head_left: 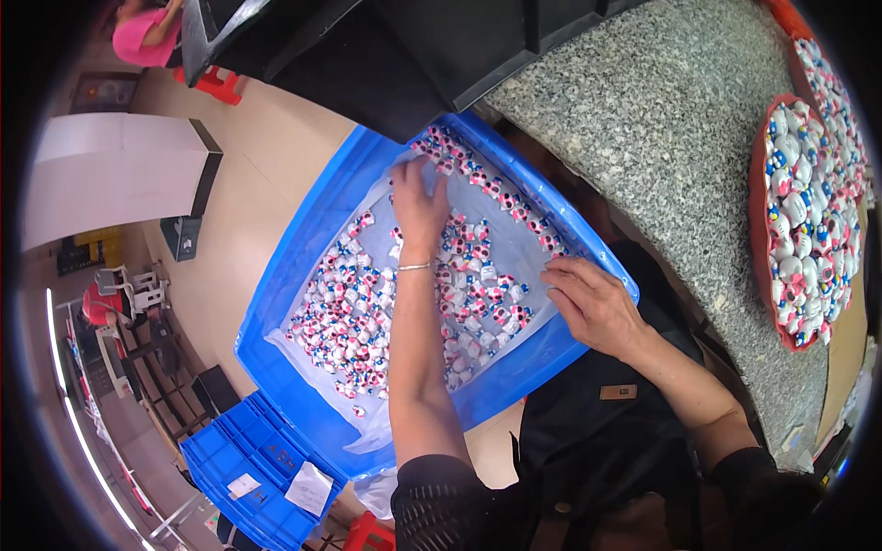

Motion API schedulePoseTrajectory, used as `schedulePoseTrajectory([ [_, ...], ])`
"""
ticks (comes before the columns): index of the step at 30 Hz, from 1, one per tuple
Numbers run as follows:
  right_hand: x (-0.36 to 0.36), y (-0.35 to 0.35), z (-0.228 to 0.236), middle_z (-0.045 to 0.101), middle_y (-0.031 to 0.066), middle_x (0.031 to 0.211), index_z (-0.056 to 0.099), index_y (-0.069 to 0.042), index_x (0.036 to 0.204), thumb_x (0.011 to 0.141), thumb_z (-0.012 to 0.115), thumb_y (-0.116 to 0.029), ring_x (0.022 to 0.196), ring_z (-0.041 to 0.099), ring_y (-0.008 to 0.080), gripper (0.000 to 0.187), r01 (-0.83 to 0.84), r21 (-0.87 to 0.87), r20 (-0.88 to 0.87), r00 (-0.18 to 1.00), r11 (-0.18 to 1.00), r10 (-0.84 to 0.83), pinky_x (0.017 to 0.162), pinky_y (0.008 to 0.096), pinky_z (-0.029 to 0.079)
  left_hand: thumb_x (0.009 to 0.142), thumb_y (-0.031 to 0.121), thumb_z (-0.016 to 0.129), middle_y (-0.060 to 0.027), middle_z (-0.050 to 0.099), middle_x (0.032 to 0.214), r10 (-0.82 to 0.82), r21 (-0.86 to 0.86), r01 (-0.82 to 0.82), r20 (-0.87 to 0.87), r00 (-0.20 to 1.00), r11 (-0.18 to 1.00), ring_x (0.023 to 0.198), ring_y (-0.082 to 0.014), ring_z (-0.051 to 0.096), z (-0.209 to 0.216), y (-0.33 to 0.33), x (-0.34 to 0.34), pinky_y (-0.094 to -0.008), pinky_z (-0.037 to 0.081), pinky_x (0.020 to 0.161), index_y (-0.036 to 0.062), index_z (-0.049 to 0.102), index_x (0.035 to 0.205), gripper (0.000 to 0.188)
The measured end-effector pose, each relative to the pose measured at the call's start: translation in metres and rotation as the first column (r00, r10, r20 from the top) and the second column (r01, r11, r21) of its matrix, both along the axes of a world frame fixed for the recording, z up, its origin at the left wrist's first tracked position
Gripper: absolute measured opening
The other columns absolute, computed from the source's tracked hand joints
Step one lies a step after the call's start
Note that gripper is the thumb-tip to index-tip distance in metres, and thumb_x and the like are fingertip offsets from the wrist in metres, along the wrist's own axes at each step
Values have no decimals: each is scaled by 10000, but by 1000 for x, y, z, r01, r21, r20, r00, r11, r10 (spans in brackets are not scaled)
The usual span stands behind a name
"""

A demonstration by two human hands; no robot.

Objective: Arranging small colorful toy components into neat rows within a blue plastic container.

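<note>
A blue plastic bin point(312, 211) lined with a translucent plastic sheet point(514, 220) lies in front of me. Many small painted figurines point(344, 312), white with pink, blue and dark patches, are heaped in its near and left part. Others form a row point(501, 195) along the far right wall. My left hand point(420, 202), with a bracelet at its wrist, reaches across the heap to the far corner; its bent fingers are closed and hide what they hold. My right hand point(597, 303) rests by the bin's right wall near the row's end, fingers curled, their contents hidden.
A speckled stone counter point(634, 110) stands at right, bearing a red tray point(759, 220) heaped with similar figurines. A black plastic container point(367, 64) overhangs the bin's far corner. Blue crates point(248, 450) stand lower left. A person in pink point(142, 39) is at the far left.
</note>
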State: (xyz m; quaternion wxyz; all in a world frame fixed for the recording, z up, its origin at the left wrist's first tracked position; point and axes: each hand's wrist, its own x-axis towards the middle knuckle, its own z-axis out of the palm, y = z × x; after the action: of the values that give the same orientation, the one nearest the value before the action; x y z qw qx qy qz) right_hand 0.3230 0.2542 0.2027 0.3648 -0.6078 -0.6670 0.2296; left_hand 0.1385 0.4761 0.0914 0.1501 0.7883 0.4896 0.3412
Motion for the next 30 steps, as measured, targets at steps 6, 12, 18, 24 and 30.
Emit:
schedulePoseTrajectory([
  [6, -1, 1, 0, 628, 115, 1086, 659, -10, 1031, 823, 673, -25, 951, 648, 297, 209, 11, -4, -3, 1000, 1000, -11, 794, 362, 548, 793, 177, 715, -130, 648, 809, -176, -286, 125, -162, 971, 950, 728, -267, 643, 27, -29, -33, -363, 502, 651, 50, 649, 964, 223],
  [12, -1, 0, 0, 628, 117, 1092, 664, -7, 1024, 831, 667, -30, 942, 654, 297, 195, 25, 5, -8, 1000, 1000, -25, 791, 362, 550, 780, 246, 695, -173, 655, 875, -194, -346, 67, -348, 917, 936, 797, -357, 645, 23, -38, -9, -451, 511, 722, 61, 644, 1020, 307],
  [18, -2, -2, -3, 633, 119, 1099, 670, -12, 1028, 835, 665, -30, 935, 659, 296, 193, 41, 21, -6, 999, 999, -41, 792, 362, 555, 773, 30, 605, -179, 611, 1105, -287, -224, 232, -262, 921, 947, 955, -364, 613, 20, -32, -17, -445, 506, 799, 47, 638, 1067, 297],
  [24, 0, -2, -4, 635, 118, 1097, 670, -12, 1026, 834, 670, -31, 927, 662, 298, 193, 10, 18, 26, 1000, 1000, -11, 787, 363, 557, 762, -64, 575, -150, 580, 1121, -399, -109, 385, -161, 903, 916, 988, -343, 590, 11, -29, -25, -419, 507, 812, 53, 639, 1062, 328],
  [30, -1, -2, -3, 636, 111, 1092, 671, -16, 1030, 833, 669, -31, 913, 665, 293, 198, 24, 35, 13, 1000, 999, -24, 780, 357, 561, 772, 14, 650, -139, 579, 1050, -101, -85, 85, -204, 974, 993, 870, -305, 621, -1, -36, -25, -380, 515, 760, 55, 623, 1097, 329],
])
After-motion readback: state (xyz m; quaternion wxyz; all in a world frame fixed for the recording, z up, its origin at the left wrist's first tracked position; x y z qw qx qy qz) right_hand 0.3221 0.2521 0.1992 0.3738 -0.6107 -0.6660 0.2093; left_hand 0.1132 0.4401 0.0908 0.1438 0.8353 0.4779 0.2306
